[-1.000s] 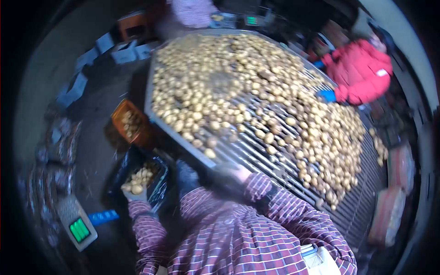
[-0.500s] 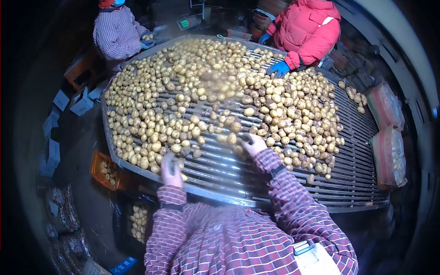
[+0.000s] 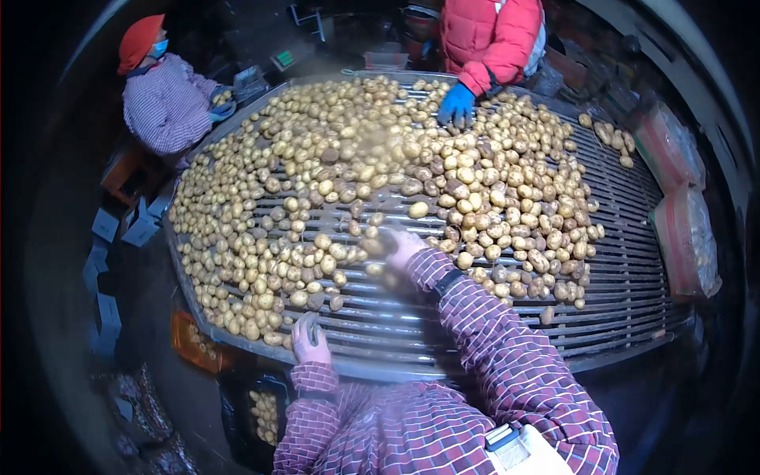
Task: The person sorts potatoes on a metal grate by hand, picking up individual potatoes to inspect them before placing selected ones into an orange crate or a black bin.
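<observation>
Many potatoes lie heaped on a slatted metal sorting table. My left hand is at the near edge of the table, fingers stretched out and apart, beside the potatoes at the near left. It holds nothing that I can see. Farther in, over the bare slats near the middle, my right hand reaches towards a few loose potatoes. Motion smears its fingers, so whether a potato is in them cannot be made out. The fingertips of both hands look dark.
Across the table, a blue-gloved hand of a person in a red jacket rests on potatoes. Another person stands at the far left. Filled sacks stand at the right. Orange and black crates are below left.
My right hand has moved left and farther over the slats. The left hand has drawn slightly back from the potatoes, its fingers straighter. The camera view has shifted, and the blue-gloved hand has moved.
</observation>
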Available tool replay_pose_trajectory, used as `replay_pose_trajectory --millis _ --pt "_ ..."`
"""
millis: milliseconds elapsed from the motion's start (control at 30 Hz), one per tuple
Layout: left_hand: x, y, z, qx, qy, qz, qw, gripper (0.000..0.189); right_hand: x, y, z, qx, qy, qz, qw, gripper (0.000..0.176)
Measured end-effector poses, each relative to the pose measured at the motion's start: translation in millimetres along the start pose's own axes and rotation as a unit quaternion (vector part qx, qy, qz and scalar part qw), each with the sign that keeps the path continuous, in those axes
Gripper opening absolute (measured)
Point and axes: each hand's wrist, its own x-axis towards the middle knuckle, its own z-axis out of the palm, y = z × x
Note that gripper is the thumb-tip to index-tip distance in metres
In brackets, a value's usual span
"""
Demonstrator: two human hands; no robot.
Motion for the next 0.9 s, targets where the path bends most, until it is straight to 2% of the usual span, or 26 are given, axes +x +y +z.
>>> replay_pose_trajectory --millis 67,100,133,200,267,333,400,433,467,500,533,567,600,633,667,700,733,767,800,833,900 --pt "1.9 8.8 -0.9 -0.001 -0.005 -0.015 1.0 0.029 -8.3 -26.1 -54.0 0.038 -0.004 0.114 0.993 0.049" --pt "1.4 8.6 -0.5 0.007 -0.005 -0.015 1.0 0.029 2.1 -22.6 -64.0 -0.001 0.01 0.158 0.987 0.045" --pt "1.4 8.0 -0.8 0.015 -0.005 -0.013 1.0 0.028 9.0 -11.6 -65.0 -0.047 0.117 0.1 0.987 0.04" --pt "1.6 9.1 -0.6 0.02 -0.007 -0.027 0.999 0.029 23.9 -0.1 -71.5 -0.104 0.157 0.093 0.978 0.036" --pt "0.7 8.5 1.1 -0.01 0.003 -0.039 0.999 0.03 26.9 6.1 -69.1 -0.173 0.058 0.093 0.979 0.041" --pt "1.4 12.5 -1.1 -0.008 0.0 -0.029 1.0 0.03 22.4 3.0 -66.9 -0.197 0.061 0.091 0.974 0.041" --pt "1.4 16.0 -3.8 -0.048 0.0 -0.055 0.997 0.027 16.0 -9.9 -69.6 -0.053 0.01 0.119 0.991 0.037" --pt "0.1 11.6 -1.9 -0.11 0.008 -0.103 0.988 0.023 23.1 1.0 -39.3 0.005 0.052 0.092 0.994 0.039" --pt "-0.5 6.6 -3.3 -0.13 -0.028 -0.142 0.981 0.03 -7.2 -32.9 -69.1 0.155 -0.032 0.071 0.985 0.043" --pt "5.1 29.2 1.1 -0.287 -0.032 -0.178 0.941 0.034 -17.6 -39.6 -52.1 0.241 -0.033 0.052 0.969 0.048" --pt "8.7 53.8 6.0 -0.435 -0.036 -0.217 0.873 0.041 -19.7 -42.2 -31.8 0.289 -0.07 -0.001 0.955 0.053" --pt "10.8 54.2 12.4 -0.605 -0.105 -0.256 0.747 0.048 -46.8 -71.9 -59.3 0.302 -0.134 -0.018 0.944 0.056" --pt "12.8 53.9 18.2 -0.745 -0.163 -0.281 0.583 0.055 -42.9 -69.6 -35.8 0.247 -0.152 -0.107 0.951 0.061" --pt "12.6 70.2 21.4 -0.759 -0.153 -0.326 0.544 0.053 -43.3 -76.8 -47.4 0.18 -0.153 -0.142 0.961 0.056" --pt "12.0 84.0 23.3 -0.723 -0.091 -0.392 0.562 0.055 -39.4 -84.4 -62.4 0.112 -0.152 -0.178 0.966 0.052" --pt "3.7 47.6 37.1 -0.737 -0.098 -0.381 0.55 0.056 -9.2 -60.6 -47.8 0.076 -0.051 -0.227 0.97 0.053" --pt "-4.3 34.2 38.9 -0.724 -0.099 -0.388 0.562 0.058 -2.9 -68.9 -79.1 0.056 0.024 -0.123 0.991 0.045" --pt "-11.5 29.6 38.6 -0.714 -0.095 -0.392 0.573 0.06 37.8 -59.6 -92.9 -0.064 -0.052 -0.032 0.996 0.036" --pt "-14.4 26.5 38.3 -0.709 -0.1 -0.397 0.574 0.062 57.5 -39.2 -83.9 -0.067 0.112 0.014 0.991 0.027" --pt "-17.8 24.5 37.3 -0.706 -0.1 -0.399 0.577 0.063 74.5 -13.6 -84.4 -0.114 0.152 -0.001 0.982 0.028" --pt "-15.4 31.9 31.1 -0.703 -0.127 -0.4 0.574 0.068 81.1 0.8 -92.3 -0.203 0.06 0.042 0.976 0.038"
